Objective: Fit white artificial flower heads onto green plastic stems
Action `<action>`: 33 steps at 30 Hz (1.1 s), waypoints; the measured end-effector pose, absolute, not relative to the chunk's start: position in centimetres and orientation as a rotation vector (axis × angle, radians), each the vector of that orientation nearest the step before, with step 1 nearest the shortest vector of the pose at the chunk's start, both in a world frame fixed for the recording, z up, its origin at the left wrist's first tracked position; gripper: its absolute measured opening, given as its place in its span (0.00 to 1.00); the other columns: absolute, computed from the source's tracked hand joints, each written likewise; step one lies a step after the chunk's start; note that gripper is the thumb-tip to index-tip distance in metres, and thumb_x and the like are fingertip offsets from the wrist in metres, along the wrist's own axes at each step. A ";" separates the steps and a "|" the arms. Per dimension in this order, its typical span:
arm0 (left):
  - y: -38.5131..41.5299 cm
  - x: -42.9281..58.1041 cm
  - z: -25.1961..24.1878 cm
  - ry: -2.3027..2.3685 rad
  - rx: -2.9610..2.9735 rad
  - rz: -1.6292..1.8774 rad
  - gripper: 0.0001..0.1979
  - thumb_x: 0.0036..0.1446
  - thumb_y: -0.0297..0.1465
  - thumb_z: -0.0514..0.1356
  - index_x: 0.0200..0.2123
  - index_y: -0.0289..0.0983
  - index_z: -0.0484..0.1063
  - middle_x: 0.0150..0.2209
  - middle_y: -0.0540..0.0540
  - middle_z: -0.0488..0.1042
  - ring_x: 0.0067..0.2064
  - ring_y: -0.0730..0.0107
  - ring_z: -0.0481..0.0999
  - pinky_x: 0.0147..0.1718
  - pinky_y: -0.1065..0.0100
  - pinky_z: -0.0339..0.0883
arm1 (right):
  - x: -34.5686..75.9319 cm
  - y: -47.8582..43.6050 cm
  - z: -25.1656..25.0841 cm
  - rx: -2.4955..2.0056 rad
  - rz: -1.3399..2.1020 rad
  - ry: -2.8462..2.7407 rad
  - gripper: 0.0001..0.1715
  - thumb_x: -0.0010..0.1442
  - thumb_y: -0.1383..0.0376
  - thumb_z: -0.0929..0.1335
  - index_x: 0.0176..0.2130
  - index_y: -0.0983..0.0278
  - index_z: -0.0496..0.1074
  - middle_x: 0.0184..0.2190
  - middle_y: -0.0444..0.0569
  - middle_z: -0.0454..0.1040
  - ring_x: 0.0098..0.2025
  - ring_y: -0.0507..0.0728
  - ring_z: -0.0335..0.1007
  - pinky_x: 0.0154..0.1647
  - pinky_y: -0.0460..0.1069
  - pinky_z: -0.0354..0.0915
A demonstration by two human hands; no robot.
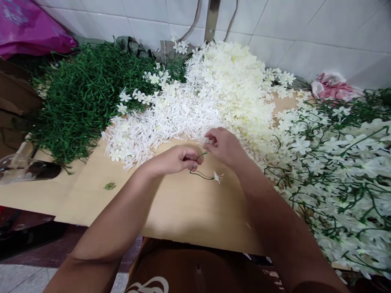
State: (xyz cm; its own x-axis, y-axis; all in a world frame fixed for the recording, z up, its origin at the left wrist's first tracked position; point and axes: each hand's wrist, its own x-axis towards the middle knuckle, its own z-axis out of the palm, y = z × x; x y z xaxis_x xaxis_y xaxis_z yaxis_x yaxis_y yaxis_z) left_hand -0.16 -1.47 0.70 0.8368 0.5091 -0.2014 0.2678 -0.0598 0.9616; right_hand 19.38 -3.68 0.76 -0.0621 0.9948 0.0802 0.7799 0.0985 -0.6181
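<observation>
My left hand (183, 158) is closed in a pinch around a thin green artificial flower stem (201, 176). One branch of it curves right and ends in a small white stamen cluster (218, 177); another green tip points up toward my right hand. My right hand (222, 145) is just to the right, fingers curled together at the near edge of a pile of white stamens (186, 116). Whatever those fingers pinch is too small to make out. Behind and right of it lies a heap of cream-white petals (235, 77).
A mound of green stems (91, 89) lies at the left, and finished-looking white flowers on stems (342, 183) cover the right. A plastic cup (30, 169) lies at the left edge. The cardboard-coloured tabletop (189, 215) ends near my body; a tiled wall (293, 36) stands behind.
</observation>
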 end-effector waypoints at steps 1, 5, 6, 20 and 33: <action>-1.4 -0.2 0.6 0.620 1.695 0.201 0.04 0.53 0.30 0.60 0.29 0.35 0.72 0.25 0.50 0.72 0.28 0.74 0.72 0.31 0.71 0.66 | 18.7 -3.5 0.5 -1.759 0.473 -1.965 0.10 0.50 0.72 0.72 0.36 0.64 0.74 0.36 0.55 0.73 0.41 0.62 0.67 0.43 0.57 0.65; -1.2 -0.8 0.9 0.764 1.930 0.173 0.08 0.54 0.33 0.59 0.27 0.36 0.74 0.26 0.49 0.73 0.28 0.74 0.68 0.29 0.71 0.60 | 17.5 -3.0 -0.4 -1.813 0.264 -2.082 0.08 0.54 0.75 0.66 0.34 0.65 0.73 0.39 0.59 0.72 0.45 0.65 0.65 0.44 0.58 0.64; -1.1 -1.0 1.0 0.833 1.972 0.196 0.09 0.55 0.34 0.59 0.27 0.36 0.75 0.26 0.50 0.73 0.27 0.74 0.67 0.28 0.71 0.58 | 17.7 -2.9 -0.5 -1.800 0.255 -2.061 0.08 0.55 0.75 0.65 0.32 0.65 0.72 0.37 0.58 0.71 0.43 0.63 0.65 0.43 0.57 0.63; 2.3 -4.8 -0.4 1.830 2.122 0.991 0.10 0.56 0.30 0.59 0.41 0.37 0.77 0.41 0.43 0.71 0.46 0.58 0.70 0.50 0.58 0.63 | 20.9 -2.6 0.2 -1.593 0.344 -1.526 0.03 0.57 0.69 0.63 0.32 0.60 0.62 0.27 0.45 0.68 0.27 0.53 0.62 0.34 0.51 0.61; 5.5 -7.3 1.9 2.090 2.059 0.790 0.12 0.55 0.30 0.58 0.40 0.38 0.79 0.39 0.43 0.75 0.39 0.59 0.74 0.43 0.62 0.65 | 22.8 -2.1 -0.4 -1.533 0.418 -1.481 0.02 0.52 0.66 0.65 0.28 0.62 0.67 0.29 0.47 0.68 0.30 0.54 0.65 0.33 0.53 0.65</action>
